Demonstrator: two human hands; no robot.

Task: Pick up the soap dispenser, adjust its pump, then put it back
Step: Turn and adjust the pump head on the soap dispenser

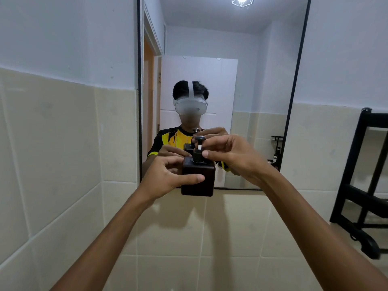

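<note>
Wall tiles (63, 164): cream, glazed, covering the lower wall to the left of the left fingers and below both forearms.
Left hand (165, 177): raised in front of the mirror, wrapped round the dark bottle; its thumb lies pressed flat across the near face, the other fingers curl round the far left side.
Soap dispenser (198, 179): a square, dark brown bottle held upright in the air between the two hands, clear of any surface, its base level with the mirror's lower edge.
Pump (199, 149): black collar on the bottle's top, a short white stem showing above it and a black head on top; it stands just above the left fingertips and touches the right ones.
Right hand (233, 154): reaching in from the right, thumb tip pressed against the collar; the other fingers gather round the stem and head in a pinch.
Mirror (262, 80): black-framed, directly behind the fingers, reflecting a person in a yellow and black shirt with both hands on the bottle.
Black rack (361, 175): metal frame on the wall, well to the right of the right fingers.
</note>
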